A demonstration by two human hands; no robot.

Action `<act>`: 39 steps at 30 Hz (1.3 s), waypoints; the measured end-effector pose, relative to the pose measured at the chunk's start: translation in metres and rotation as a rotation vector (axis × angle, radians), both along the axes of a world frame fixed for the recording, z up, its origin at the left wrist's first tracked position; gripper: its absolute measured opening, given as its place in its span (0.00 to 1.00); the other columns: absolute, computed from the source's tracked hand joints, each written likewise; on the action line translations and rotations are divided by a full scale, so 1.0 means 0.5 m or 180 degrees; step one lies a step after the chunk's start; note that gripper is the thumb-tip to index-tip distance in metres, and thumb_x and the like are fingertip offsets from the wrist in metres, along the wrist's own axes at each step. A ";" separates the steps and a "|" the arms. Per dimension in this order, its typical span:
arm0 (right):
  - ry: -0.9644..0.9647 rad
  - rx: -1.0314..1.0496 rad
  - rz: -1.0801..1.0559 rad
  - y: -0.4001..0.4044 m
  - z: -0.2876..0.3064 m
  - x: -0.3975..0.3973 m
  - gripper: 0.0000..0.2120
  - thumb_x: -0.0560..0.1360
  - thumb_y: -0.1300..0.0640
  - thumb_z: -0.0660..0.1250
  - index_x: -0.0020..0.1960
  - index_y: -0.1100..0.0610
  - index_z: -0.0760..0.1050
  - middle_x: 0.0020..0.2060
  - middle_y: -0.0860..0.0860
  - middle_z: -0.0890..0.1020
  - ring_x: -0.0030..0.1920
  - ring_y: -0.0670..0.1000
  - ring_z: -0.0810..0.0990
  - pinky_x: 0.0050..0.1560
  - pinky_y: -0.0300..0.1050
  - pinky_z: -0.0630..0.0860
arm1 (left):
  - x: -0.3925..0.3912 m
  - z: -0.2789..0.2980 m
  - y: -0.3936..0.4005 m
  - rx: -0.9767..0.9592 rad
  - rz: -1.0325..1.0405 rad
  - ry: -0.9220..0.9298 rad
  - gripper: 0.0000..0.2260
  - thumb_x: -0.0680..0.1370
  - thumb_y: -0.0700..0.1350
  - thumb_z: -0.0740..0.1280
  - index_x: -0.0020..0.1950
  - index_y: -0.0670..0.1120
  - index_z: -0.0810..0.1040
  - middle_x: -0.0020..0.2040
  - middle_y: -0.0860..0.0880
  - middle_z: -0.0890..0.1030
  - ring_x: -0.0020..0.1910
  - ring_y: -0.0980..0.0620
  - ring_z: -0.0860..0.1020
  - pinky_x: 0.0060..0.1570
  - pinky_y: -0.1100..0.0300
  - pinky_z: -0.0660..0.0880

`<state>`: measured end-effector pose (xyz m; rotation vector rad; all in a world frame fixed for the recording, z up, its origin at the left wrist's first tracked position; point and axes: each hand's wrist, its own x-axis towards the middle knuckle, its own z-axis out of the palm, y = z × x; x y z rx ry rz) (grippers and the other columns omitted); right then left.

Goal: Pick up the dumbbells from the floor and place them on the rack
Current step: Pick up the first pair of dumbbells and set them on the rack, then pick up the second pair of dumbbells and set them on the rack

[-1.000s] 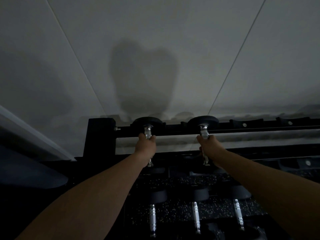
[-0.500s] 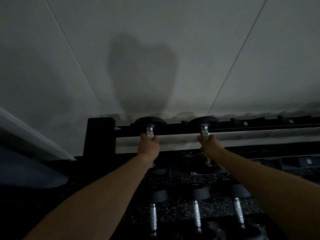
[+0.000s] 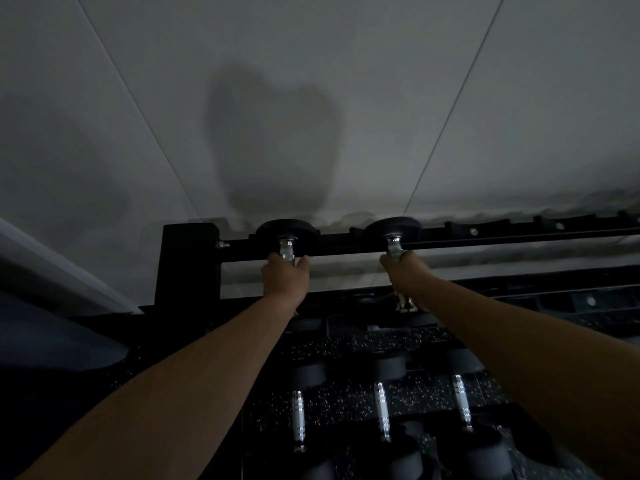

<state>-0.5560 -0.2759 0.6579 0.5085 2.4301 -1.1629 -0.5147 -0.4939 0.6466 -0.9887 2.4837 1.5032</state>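
Note:
Both arms reach forward to the top tier of a black rack (image 3: 485, 239). My left hand (image 3: 285, 277) is closed around the chrome handle of a black dumbbell (image 3: 287, 230) whose far head rests against the rack's back rail. My right hand (image 3: 403, 271) grips the handle of a second black dumbbell (image 3: 393, 226) a little to the right, its far head at the same rail. The near heads of both are hidden under my wrists.
Three more dumbbells with chrome handles (image 3: 381, 407) lie on a lower tier over speckled black flooring. A black upright post (image 3: 188, 265) stands at the rack's left end. A pale wall (image 3: 311, 98) rises right behind the rack.
Both hands have slid slightly forward and up with the dumbbells toward the back rail; otherwise the scene holds still.

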 end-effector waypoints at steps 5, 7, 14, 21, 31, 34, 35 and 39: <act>0.0271 0.0321 0.0316 0.013 0.022 0.037 0.30 0.75 0.44 0.66 0.71 0.58 0.65 0.61 0.61 0.75 0.57 0.61 0.77 0.54 0.52 0.75 | 0.030 0.034 0.029 -0.0681 -0.0125 0.0123 0.33 0.72 0.59 0.71 0.70 0.41 0.69 0.65 0.35 0.71 0.63 0.35 0.72 0.61 0.43 0.73; 0.0555 0.0383 0.0509 0.033 0.031 0.067 0.32 0.73 0.44 0.68 0.72 0.57 0.64 0.65 0.60 0.72 0.61 0.61 0.75 0.56 0.50 0.72 | 0.051 0.047 0.050 -0.0977 -0.0249 0.0330 0.32 0.72 0.59 0.72 0.70 0.43 0.70 0.67 0.36 0.71 0.65 0.35 0.70 0.64 0.43 0.70; 0.1165 0.0387 0.1161 0.192 0.039 0.242 0.36 0.72 0.41 0.70 0.74 0.52 0.63 0.70 0.54 0.70 0.69 0.55 0.69 0.68 0.49 0.66 | 0.187 0.047 0.224 -0.0972 -0.0775 0.0945 0.25 0.74 0.53 0.73 0.66 0.44 0.73 0.66 0.40 0.72 0.67 0.41 0.68 0.67 0.50 0.64; 0.1207 0.0588 0.1331 0.456 0.003 0.491 0.30 0.74 0.45 0.70 0.71 0.55 0.69 0.67 0.57 0.73 0.69 0.57 0.70 0.71 0.47 0.64 | 0.430 -0.025 0.487 -0.0641 -0.1021 0.0888 0.18 0.74 0.50 0.72 0.60 0.43 0.78 0.56 0.41 0.78 0.57 0.42 0.76 0.59 0.47 0.73; 0.0441 0.0801 0.1350 0.811 -0.170 0.868 0.27 0.76 0.48 0.68 0.72 0.54 0.67 0.68 0.56 0.72 0.67 0.58 0.70 0.66 0.48 0.67 | 0.809 -0.246 0.792 -0.0370 -0.1667 0.0204 0.15 0.76 0.48 0.71 0.59 0.43 0.78 0.57 0.42 0.78 0.56 0.45 0.76 0.58 0.54 0.72; 0.0228 0.0887 0.1282 0.866 -0.259 0.939 0.27 0.77 0.47 0.67 0.73 0.53 0.67 0.67 0.55 0.73 0.66 0.57 0.70 0.65 0.49 0.68 | 0.858 -0.330 0.846 -0.0448 -0.2186 0.0071 0.14 0.76 0.48 0.72 0.59 0.43 0.78 0.56 0.42 0.78 0.55 0.44 0.76 0.57 0.51 0.74; 0.0160 0.0921 0.1273 0.883 -0.292 0.961 0.26 0.77 0.47 0.67 0.72 0.52 0.67 0.67 0.55 0.73 0.66 0.57 0.70 0.64 0.49 0.69 | 0.868 -0.363 0.860 -0.0469 -0.2355 0.0025 0.14 0.76 0.48 0.71 0.58 0.44 0.78 0.55 0.43 0.78 0.55 0.44 0.76 0.56 0.50 0.74; -0.0235 0.1057 0.1196 0.947 -0.439 1.034 0.25 0.77 0.46 0.65 0.72 0.52 0.67 0.67 0.54 0.73 0.67 0.57 0.70 0.65 0.51 0.70 | 0.878 -0.509 0.909 -0.0589 -0.2902 -0.0214 0.14 0.76 0.50 0.70 0.59 0.45 0.78 0.57 0.44 0.79 0.57 0.45 0.76 0.58 0.49 0.74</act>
